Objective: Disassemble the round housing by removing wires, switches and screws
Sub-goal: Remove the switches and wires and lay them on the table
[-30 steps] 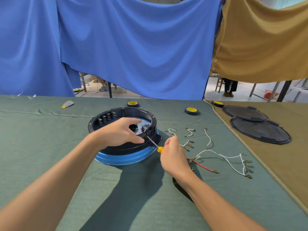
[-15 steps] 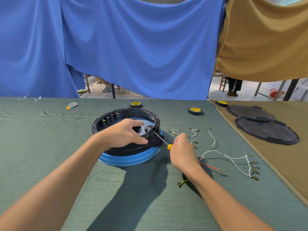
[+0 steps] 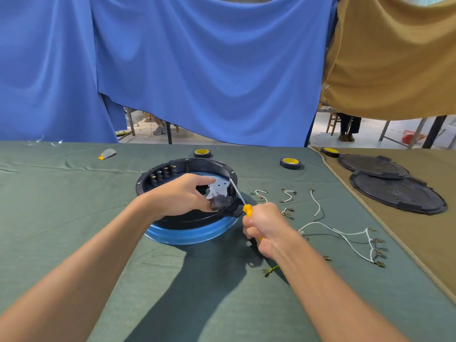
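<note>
While I work: my left hand [image 3: 182, 196] pinches a small dark switch block [image 3: 219, 202] inside the round black plastic housing [image 3: 187, 166] on the green worktop [image 3: 74, 193].
Right hand [image 3: 265, 228]: clenched on the yellow-handled screwdriver [image 3: 247, 210].
Handling: housing looks rigid and light; hold its rim.
Loose white wires [image 3: 345, 236]: limp, beside it.

Housing [image 3: 187, 166] mid-table [image 3: 74, 193], loose wires [image 3: 345, 235] to its right, tape rolls [image 3: 290, 162] behind, lids [image 3: 397, 191] far right.
</note>
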A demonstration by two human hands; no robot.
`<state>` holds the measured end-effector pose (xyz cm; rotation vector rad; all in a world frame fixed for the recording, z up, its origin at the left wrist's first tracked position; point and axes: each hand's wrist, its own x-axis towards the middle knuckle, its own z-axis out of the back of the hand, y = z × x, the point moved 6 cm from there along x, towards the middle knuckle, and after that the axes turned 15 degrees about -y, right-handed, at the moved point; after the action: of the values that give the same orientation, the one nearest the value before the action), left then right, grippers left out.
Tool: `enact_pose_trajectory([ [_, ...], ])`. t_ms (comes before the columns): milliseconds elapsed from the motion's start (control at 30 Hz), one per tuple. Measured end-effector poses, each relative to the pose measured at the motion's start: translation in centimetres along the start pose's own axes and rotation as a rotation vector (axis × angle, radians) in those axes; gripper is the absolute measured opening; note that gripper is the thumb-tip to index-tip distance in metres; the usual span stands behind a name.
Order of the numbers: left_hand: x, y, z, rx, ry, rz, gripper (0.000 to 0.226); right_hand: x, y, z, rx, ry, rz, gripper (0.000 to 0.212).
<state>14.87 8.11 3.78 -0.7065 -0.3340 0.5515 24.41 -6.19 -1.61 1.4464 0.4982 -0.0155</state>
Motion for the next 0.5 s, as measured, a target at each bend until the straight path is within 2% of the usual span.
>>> enact_pose_trajectory([
  [100, -0.2, 0.0, 0.2, 0.015, -0.001, -0.003, 0.064, -0.3, 0.0, 0.5, -0.022, -0.13, 0.146, 0.022],
  [167, -0.2, -0.1, 0.1, 0.033, -0.01, -0.031, 0.054, -1.6, 0.5, 0.5, -0.131, -0.22, 0.399, 0.013],
  [300, -0.2, -0.4, -0.3, 0.037, -0.008, -0.134, 0.013, -4.2, -0.3, -1.4, -0.647, -0.248, 0.917, 0.035],
  [367, -0.2, -0.3, -0.3, 0.025, -0.01, -0.139, 0.012, -4.2, -0.7, -1.8, -0.751, -0.235, 1.015, 0.031],
  [500, -0.3, -0.1, -0.3, 0.052, -0.029, -0.152, 0.016, -3.8, -0.6, -1.7, -0.801, -0.18, 1.052, 0.03],
])
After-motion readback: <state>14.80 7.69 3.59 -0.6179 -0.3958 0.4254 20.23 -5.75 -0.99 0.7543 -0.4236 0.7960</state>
